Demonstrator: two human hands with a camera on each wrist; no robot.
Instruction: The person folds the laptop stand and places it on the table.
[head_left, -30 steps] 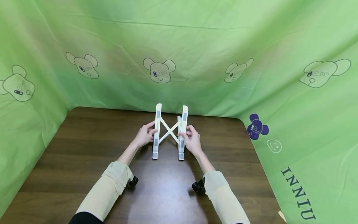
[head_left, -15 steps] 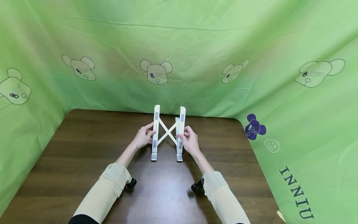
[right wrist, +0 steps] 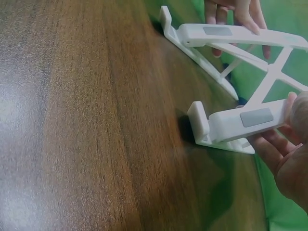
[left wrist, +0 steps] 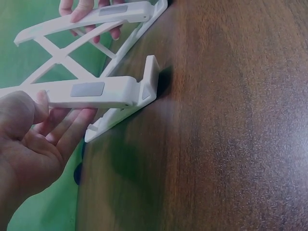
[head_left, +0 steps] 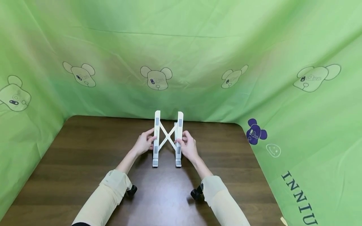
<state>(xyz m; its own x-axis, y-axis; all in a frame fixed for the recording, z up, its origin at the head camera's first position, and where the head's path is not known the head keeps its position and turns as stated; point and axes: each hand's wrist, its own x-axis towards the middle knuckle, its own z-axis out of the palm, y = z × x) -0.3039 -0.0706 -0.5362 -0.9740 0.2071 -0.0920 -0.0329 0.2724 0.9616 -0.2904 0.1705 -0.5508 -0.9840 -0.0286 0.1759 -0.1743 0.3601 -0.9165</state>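
A white folding laptop stand stands on the table, its two long arms joined by an X of crossbars. Grey pads line the arms, and small upturned lips end them at the front. My left hand grips the left arm, thumb on top and fingers curled beneath, as the left wrist view shows on the near arm. On the other side my right hand holds the right arm the same way; in the right wrist view its thumb lies over the arm. The undersides of both arms are partly hidden by the fingers.
The brown wooden table reaches back to a green cloth printed with bear heads, which also hangs at both sides. Black wrist cameras sit under the left sleeve and the right sleeve.
The two arms of the laptop stand have drawn closer together, the right hand moving inward with its arm. The head view has tilted slightly, shifting the scene lower. Both hands keep their grip.
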